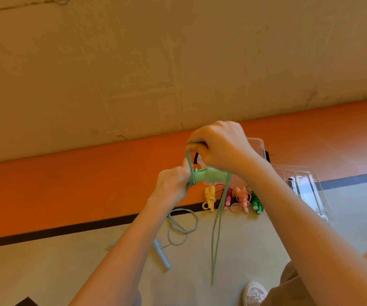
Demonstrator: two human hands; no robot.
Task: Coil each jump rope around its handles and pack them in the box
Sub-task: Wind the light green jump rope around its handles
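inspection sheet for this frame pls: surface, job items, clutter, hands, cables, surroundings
Surface: floor, grey-green with an orange band and black line.
Job's things: light green rope in both hands, cord hanging down; yellow, purple, pink, dark green coiled ropes on floor; grey-blue rope uncoiled; clear box; lid beside it.
Clutter: nothing seen.
Hands: left hand holds handles; right hand has grip on cord.
Cables: nothing seen.
Surroundings: beige wall; white shoe.
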